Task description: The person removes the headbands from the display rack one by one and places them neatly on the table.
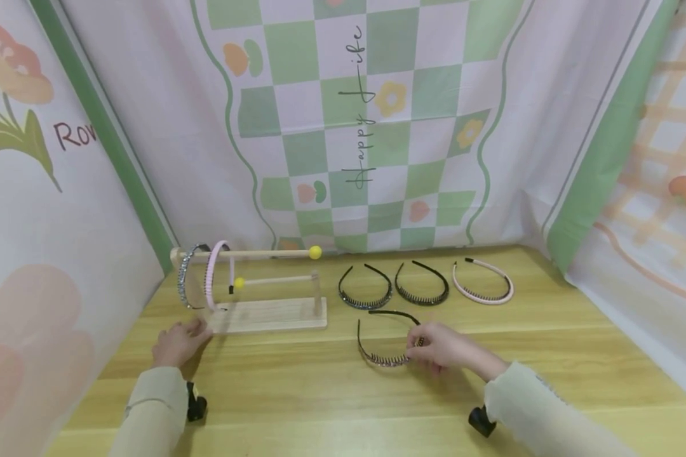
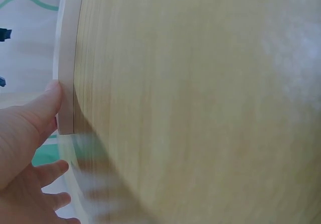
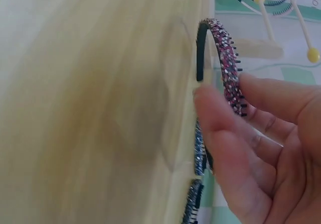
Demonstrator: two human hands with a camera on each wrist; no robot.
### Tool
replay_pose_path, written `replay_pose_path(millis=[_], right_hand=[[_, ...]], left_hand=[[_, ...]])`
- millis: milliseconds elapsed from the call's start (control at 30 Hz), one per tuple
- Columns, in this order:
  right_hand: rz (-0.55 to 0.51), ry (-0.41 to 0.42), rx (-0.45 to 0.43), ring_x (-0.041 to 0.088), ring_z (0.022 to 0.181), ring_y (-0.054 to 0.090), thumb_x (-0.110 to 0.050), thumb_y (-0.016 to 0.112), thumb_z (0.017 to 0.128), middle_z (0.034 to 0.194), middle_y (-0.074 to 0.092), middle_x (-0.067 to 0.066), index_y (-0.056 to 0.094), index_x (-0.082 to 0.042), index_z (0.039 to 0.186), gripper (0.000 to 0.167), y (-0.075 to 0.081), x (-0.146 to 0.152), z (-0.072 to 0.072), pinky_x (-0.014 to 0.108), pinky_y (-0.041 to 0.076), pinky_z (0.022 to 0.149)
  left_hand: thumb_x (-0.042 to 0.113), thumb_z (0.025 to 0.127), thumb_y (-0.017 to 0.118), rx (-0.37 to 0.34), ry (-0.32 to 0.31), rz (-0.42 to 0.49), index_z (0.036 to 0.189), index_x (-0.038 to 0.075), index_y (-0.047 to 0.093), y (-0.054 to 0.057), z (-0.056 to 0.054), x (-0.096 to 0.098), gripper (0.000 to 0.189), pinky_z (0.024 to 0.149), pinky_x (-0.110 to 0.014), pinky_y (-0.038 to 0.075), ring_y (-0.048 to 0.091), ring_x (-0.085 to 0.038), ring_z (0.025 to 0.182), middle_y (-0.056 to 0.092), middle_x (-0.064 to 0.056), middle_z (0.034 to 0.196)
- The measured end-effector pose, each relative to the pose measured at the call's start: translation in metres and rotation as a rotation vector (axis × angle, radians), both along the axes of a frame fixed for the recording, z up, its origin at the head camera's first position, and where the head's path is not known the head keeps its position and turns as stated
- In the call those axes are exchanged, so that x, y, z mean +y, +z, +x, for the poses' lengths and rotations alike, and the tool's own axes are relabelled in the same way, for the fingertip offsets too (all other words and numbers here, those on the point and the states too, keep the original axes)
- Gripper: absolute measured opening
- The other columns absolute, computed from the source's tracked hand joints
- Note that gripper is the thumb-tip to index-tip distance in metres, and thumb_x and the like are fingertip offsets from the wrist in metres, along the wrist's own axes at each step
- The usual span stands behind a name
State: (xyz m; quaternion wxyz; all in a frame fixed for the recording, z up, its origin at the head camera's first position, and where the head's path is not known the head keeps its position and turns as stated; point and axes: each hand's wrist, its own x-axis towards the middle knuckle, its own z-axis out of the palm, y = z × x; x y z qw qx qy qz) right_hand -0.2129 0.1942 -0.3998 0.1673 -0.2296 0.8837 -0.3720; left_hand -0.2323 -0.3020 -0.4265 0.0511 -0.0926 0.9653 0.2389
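My right hand (image 1: 443,346) pinches a glittery pink-and-silver headband (image 1: 385,362) with black comb teeth, just above the table. In the right wrist view, thumb and fingers close on the band (image 3: 228,63). At the left, my left hand (image 1: 180,343) grips the near left corner of a wooden headband stand (image 1: 269,315). In the left wrist view, its thumb lies against the base edge (image 2: 66,98), while the other fingers spread below. A silver glitter headband (image 1: 183,279) and a pink headband (image 1: 209,279) hang on the stand's upper rod (image 1: 269,254).
Behind the held band lie a dark glitter headband (image 1: 366,304), a black headband (image 1: 423,299) and a pale pink headband (image 1: 512,289) in a row on the wooden table (image 1: 297,406). The stand's lower rod (image 1: 277,280) has a yellow ball end. Printed curtains (image 1: 366,127) surround the table.
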Motion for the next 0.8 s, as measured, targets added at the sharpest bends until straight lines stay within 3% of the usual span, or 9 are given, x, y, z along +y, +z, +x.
replay_pose_path(millis=[133, 267, 500, 800], right_hand=[[0.013, 0.014, -0.034, 0.013, 0.038, 0.052, -0.017, 0.060, 0.089, 0.054, 0.057, 0.006, 0.060, -0.011, 0.083, 0.009, -0.005, -0.007, 0.005, 0.037, 0.049, 0.038], [0.028, 0.030, -0.002, 0.010, 0.035, 0.049, -0.018, 0.061, 0.088, 0.049, 0.055, 0.002, 0.061, -0.013, 0.081, 0.008, -0.010, -0.017, 0.007, 0.033, 0.047, 0.035], [0.039, 0.061, 0.036, 0.007, 0.035, 0.046, -0.019, 0.064, 0.086, 0.047, 0.054, -0.001, 0.064, -0.016, 0.078, 0.008, -0.016, -0.033, 0.006, 0.025, 0.044, 0.034], [0.029, 0.059, 0.008, 0.007, 0.036, 0.046, -0.015, 0.066, 0.084, 0.048, 0.054, 0.001, 0.064, -0.016, 0.074, 0.011, -0.023, -0.042, 0.006, 0.025, 0.045, 0.035]], left_hand=[[0.051, 0.091, 0.046, 0.001, -0.003, -0.004, 0.139, 0.004, 0.035, 0.000, 0.001, 0.000, 0.068, 0.091, -0.072, 0.018, 0.016, -0.064, 0.118, 0.019, -0.040, 0.137], [0.051, 0.091, 0.046, -0.001, -0.004, -0.002, 0.139, 0.004, 0.035, 0.000, 0.001, 0.000, 0.068, 0.091, -0.072, 0.017, 0.016, -0.064, 0.118, 0.018, -0.040, 0.137], [0.051, 0.091, 0.047, 0.007, 0.002, -0.002, 0.138, 0.004, 0.036, 0.001, 0.000, 0.000, 0.068, 0.091, -0.071, 0.017, 0.017, -0.063, 0.118, 0.019, -0.040, 0.137], [0.050, 0.091, 0.047, -0.003, -0.009, 0.025, 0.139, 0.002, 0.033, 0.003, 0.003, 0.001, 0.070, 0.092, -0.071, 0.015, 0.015, -0.062, 0.119, 0.017, -0.040, 0.137]])
